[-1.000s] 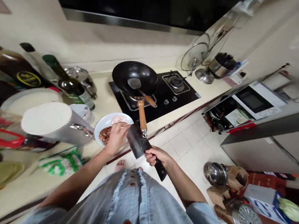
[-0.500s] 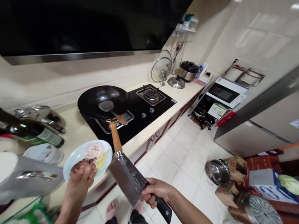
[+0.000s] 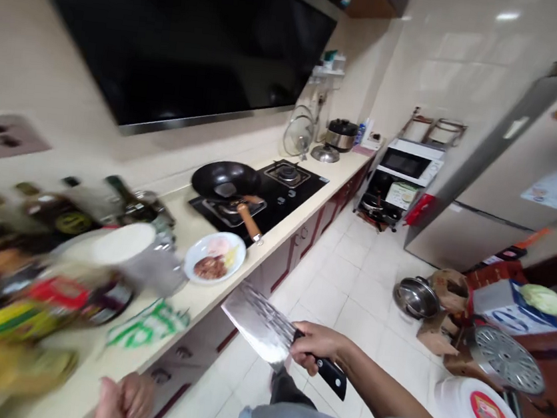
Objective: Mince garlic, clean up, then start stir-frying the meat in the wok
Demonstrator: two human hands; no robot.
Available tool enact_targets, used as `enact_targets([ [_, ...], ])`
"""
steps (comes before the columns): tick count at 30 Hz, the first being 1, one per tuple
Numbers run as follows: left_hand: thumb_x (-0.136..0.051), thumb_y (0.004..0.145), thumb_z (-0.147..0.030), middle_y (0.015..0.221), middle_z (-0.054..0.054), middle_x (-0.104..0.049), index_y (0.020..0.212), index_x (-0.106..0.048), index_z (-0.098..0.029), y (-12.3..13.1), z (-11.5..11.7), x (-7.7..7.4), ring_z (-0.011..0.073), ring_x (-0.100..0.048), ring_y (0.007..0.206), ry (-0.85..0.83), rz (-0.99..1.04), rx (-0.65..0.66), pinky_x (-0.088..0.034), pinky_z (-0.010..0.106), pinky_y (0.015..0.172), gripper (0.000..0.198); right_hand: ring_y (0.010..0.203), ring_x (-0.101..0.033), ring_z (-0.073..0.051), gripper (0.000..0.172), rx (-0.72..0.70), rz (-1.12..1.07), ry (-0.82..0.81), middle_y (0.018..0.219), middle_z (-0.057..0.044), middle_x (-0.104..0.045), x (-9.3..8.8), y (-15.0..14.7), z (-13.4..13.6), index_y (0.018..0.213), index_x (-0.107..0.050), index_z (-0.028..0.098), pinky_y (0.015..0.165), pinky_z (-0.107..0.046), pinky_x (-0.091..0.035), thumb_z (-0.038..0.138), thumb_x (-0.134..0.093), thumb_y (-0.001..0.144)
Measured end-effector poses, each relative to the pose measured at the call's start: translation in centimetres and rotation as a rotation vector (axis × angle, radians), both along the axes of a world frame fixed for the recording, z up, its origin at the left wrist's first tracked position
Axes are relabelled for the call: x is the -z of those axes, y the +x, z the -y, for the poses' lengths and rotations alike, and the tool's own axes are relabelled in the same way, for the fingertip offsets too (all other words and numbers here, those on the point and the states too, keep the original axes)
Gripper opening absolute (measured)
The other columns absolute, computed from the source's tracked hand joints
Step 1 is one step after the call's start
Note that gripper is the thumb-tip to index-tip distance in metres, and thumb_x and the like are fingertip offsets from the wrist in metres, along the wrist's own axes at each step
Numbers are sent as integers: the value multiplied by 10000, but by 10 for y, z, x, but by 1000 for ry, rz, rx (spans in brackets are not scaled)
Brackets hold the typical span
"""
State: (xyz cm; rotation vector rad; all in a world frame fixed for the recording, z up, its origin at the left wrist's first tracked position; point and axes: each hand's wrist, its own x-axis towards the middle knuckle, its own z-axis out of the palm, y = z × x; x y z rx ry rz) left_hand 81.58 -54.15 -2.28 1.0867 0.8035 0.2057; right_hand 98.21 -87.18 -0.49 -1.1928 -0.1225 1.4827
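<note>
My right hand [image 3: 310, 347] is wrapped round the black handle of a cleaver [image 3: 259, 327], whose wide wet blade points left over the floor. At the bottom left my left hand [image 3: 123, 403] is a little blurred, its fingers curled in with nothing seen in them. A pale plate [image 3: 191, 271] rests on the counter, well above that hand. It bears dark sliced meat [image 3: 210, 266], a pale pink heap [image 3: 218, 246] and yellow pieces [image 3: 231, 256]. Beyond it a black wok [image 3: 209, 175] with a wooden handle stands on the hob, a spatula [image 3: 225, 190] inside it.
Bottles [image 3: 131, 202], a grey-white container [image 3: 165, 270] and blurred packets [image 3: 4, 325] crowd the left counter. A green-and-white bag [image 3: 149, 325] lies near the counter edge [image 3: 217, 304]. Cartons, a steel pot [image 3: 416, 297] and a white tub [image 3: 481, 413] stand on the right. A fridge [image 3: 505, 161] is behind them.
My left hand has left the meat on the plate and moved down to the bottom left. The view has swung left. My right hand still grips the cleaver.
</note>
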Motion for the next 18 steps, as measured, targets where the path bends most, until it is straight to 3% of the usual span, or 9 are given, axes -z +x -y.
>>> enact_targets([
  [3, -665, 788, -633, 416, -54, -237, 513, -260, -194, -110, -5, 10, 68, -187, 390, 5, 72, -272, -204, 204, 347, 658, 408, -321, -21, 274, -143, 19, 31, 534, 91, -437, 1, -49, -47, 812, -420, 206, 394, -143, -288, 190, -633, 640],
  [5, -666, 802, -612, 423, -63, -253, 516, -282, -199, -188, 1, 13, 60, -195, 390, -4, 97, -407, -207, 193, 349, 632, 414, -308, -18, 327, -242, -10, 49, 569, 92, -451, 6, -86, -83, 873, -413, 220, 393, -140, -272, 233, -669, 669],
  [12, -776, 679, -599, 478, -88, -317, 575, -343, -187, -446, 59, -2, 13, -187, 385, 61, 173, -1111, -162, 136, 341, 607, 397, -206, -1, 542, -726, 35, 63, 577, 119, -392, 25, -220, -213, 858, -353, 241, 370, -144, -205, 527, -783, 695],
  [15, -791, 672, -571, 503, -86, -368, 626, -387, -182, -523, 96, 8, 15, -231, 396, 118, 202, -1427, -196, 121, 346, 563, 395, -182, 7, 601, -948, 61, 41, 576, 119, -363, 30, -274, -267, 786, -310, 232, 363, -146, -192, 577, -792, 685],
  [18, -799, 672, -555, 516, -85, -390, 651, -401, -181, -561, 131, 31, 19, -255, 401, 119, 237, -1657, -207, 115, 341, 546, 403, -177, 10, 606, -1099, 97, 10, 581, 117, -349, 31, -325, -311, 765, -316, 221, 370, -146, -192, 575, -802, 685],
])
